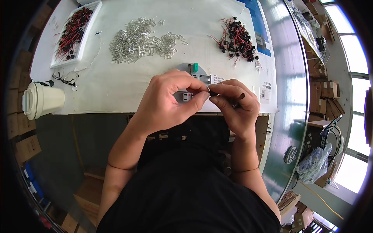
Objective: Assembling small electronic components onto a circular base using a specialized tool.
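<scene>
My left hand [165,99] and my right hand [237,105] meet over the table's near edge. Between their pinched thumbs and forefingers sits a small black part [212,93], mostly covered by the fingertips. A dark, slim piece [241,96] pokes out among my right fingers; its kind is unclear. Just behind the hands stands a small grey fixture [200,77] with a green tab [195,68], partly hidden by them. A little white block with a dark face [187,96] shows beneath my left fingers.
Clear U-shaped clips [134,40] lie heaped at the back. Black round parts with red wires fill a white tray [79,58] at left; another pile of them [237,40] lies at right. Eyeglasses [68,77] and a cream lidded bin [50,100] are at far left.
</scene>
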Demonstrator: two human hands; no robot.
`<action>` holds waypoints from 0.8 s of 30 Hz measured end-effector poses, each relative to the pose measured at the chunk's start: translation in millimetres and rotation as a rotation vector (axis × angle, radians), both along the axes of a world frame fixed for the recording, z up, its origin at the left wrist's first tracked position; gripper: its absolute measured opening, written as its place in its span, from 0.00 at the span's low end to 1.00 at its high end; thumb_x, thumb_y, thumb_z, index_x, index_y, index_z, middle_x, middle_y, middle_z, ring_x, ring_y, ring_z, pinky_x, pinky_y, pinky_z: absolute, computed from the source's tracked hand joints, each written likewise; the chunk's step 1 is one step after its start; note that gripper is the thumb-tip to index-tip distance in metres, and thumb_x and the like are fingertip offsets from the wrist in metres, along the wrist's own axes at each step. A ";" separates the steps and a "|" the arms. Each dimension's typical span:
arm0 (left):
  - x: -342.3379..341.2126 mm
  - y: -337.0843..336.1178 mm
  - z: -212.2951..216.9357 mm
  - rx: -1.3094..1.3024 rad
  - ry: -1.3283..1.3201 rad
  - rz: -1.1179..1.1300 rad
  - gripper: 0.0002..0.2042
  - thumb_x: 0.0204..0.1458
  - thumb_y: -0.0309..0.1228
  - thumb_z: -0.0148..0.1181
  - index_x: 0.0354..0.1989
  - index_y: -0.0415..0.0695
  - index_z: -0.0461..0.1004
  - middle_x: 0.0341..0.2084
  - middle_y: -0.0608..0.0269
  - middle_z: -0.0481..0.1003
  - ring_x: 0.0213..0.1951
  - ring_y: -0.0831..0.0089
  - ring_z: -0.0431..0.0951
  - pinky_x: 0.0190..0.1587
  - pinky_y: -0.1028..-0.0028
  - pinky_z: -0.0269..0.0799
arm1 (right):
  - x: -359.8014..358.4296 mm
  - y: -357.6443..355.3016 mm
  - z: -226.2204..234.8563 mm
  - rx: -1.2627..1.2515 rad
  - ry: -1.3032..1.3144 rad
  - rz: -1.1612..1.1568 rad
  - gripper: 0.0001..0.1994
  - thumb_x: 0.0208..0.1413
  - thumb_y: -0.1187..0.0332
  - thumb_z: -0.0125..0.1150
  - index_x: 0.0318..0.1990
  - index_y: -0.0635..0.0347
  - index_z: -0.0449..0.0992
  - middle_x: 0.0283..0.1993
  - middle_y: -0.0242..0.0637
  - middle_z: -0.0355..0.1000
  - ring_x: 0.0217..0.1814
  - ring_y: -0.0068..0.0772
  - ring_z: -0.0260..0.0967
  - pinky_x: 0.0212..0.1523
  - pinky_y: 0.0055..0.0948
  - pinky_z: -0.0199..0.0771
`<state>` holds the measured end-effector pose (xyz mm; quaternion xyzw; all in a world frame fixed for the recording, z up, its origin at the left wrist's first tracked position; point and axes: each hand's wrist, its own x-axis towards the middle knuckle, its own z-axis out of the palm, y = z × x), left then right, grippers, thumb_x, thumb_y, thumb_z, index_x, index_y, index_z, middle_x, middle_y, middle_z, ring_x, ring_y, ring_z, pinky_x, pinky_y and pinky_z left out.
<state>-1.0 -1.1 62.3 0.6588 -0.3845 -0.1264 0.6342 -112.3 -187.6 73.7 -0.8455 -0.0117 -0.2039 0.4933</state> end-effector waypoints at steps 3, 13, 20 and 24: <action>0.2 -0.1 -1.8 0.036 0.200 -0.030 0.05 0.54 0.26 0.72 0.36 0.38 0.85 0.28 0.59 0.83 0.34 0.74 0.82 0.40 0.72 0.77 | 0.5 1.4 -0.2 -0.053 -0.037 0.013 0.13 0.50 0.84 0.75 0.44 0.66 0.85 0.39 0.38 0.82 0.35 0.20 0.74 0.32 0.20 0.67; 7.7 8.5 -27.3 0.094 0.128 0.037 0.02 0.54 0.23 0.69 0.33 0.38 0.83 0.27 0.67 0.79 0.34 0.77 0.76 0.41 0.72 0.69 | -1.4 -1.9 -24.5 -0.046 0.043 -0.076 0.13 0.52 0.84 0.72 0.45 0.62 0.84 0.45 0.35 0.77 0.34 0.24 0.72 0.33 0.23 0.70; 5.6 0.9 -36.1 0.328 -0.302 0.214 0.02 0.48 0.23 0.70 0.29 0.41 0.81 0.27 0.63 0.78 0.36 0.66 0.75 0.43 0.68 0.71 | 5.8 -4.3 -38.6 -0.234 0.131 -0.109 0.12 0.54 0.82 0.70 0.45 0.60 0.85 0.47 0.36 0.76 0.34 0.29 0.74 0.33 0.28 0.73; 2.0 -3.9 -37.2 0.386 -0.382 0.274 0.03 0.46 0.23 0.70 0.28 0.41 0.81 0.27 0.62 0.77 0.38 0.63 0.74 0.44 0.65 0.72 | 6.1 -1.6 -35.7 -0.414 0.170 -0.119 0.11 0.55 0.80 0.70 0.45 0.57 0.85 0.48 0.35 0.76 0.37 0.35 0.78 0.33 0.33 0.76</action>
